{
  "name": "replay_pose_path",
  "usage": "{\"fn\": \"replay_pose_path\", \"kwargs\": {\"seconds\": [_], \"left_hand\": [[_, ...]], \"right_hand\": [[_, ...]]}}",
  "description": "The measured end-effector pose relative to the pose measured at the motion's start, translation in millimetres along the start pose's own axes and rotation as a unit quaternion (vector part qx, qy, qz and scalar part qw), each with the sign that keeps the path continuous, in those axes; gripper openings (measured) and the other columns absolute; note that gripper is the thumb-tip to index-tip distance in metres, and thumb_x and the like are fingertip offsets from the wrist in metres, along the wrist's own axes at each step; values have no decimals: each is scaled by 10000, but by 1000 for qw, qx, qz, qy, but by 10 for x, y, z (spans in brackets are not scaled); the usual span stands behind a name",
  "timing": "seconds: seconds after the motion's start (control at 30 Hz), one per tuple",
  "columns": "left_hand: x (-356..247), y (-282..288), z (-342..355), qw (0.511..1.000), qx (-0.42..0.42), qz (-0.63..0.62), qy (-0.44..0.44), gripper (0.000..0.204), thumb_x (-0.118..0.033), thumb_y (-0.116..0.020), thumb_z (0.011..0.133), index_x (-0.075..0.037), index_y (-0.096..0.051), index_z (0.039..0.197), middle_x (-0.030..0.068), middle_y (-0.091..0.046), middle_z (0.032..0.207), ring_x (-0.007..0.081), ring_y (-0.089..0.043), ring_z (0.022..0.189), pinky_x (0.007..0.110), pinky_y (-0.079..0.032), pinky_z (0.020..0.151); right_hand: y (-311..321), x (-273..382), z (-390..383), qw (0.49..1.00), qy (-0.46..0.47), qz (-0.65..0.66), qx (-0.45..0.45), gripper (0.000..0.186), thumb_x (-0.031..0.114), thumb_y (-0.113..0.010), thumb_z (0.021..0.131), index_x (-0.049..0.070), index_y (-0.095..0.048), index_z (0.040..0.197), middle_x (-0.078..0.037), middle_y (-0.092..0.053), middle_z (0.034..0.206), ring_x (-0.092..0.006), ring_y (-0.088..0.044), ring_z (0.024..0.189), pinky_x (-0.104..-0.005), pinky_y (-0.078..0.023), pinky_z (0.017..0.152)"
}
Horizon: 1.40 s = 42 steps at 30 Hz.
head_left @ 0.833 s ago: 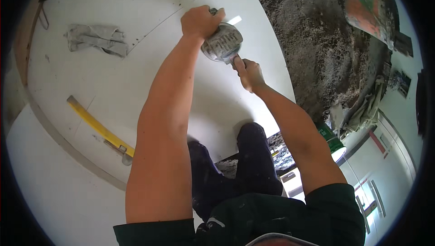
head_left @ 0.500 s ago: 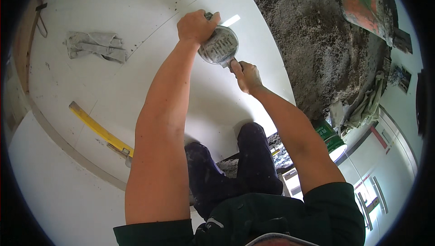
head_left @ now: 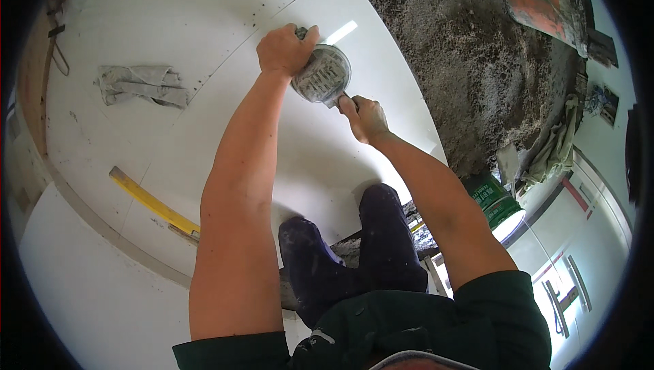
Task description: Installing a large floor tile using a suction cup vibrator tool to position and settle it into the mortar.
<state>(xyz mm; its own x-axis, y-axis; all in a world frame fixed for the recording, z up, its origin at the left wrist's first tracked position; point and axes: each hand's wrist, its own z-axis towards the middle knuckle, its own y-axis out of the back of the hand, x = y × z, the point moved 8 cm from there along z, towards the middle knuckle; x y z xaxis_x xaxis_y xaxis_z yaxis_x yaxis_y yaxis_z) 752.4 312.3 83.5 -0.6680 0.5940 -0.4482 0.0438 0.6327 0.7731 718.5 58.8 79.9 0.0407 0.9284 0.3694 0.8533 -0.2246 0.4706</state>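
Observation:
A round, mortar-smeared tile vibrator (head_left: pixel 322 75) rests on the big white floor tile (head_left: pixel 320 138) ahead of me. My left hand (head_left: pixel 286 50) is closed round the dark knob on its far left side. The fingers of my right hand (head_left: pixel 366 118) wrap the short handle that sticks out at its near right. Grey dirt covers the disc's top face. Its underside is hidden.
Rough grey mortar (head_left: pixel 470 63) borders the tile on the right, with a dirty orange bucket (head_left: pixel 538 2) beyond. A green bucket (head_left: pixel 492 199) stands near my right arm. To the left lie a crumpled grey cloth (head_left: pixel 142 86) and a yellow spirit level (head_left: pixel 151 201).
The whole view has shifted slightly, so the cloth and level appear lower. Both hands keep the same grip on the tile vibrator, which shows little movement against the tile.

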Motion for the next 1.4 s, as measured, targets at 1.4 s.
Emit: {"fn": "replay_pose_path", "kwargs": {"seconds": [1.4], "left_hand": [[10,-17,30,996,-56,51,-40,644,-636,-474,886,-46,-733,888,233,-722,924,435,-688,920,518,-540,822]], "right_hand": [[60,116,-96,999,18,-41,-7,641,656,-665,797,43,-744,968,-187,-742,895,-356,-727,888,-440,-577,827]]}}
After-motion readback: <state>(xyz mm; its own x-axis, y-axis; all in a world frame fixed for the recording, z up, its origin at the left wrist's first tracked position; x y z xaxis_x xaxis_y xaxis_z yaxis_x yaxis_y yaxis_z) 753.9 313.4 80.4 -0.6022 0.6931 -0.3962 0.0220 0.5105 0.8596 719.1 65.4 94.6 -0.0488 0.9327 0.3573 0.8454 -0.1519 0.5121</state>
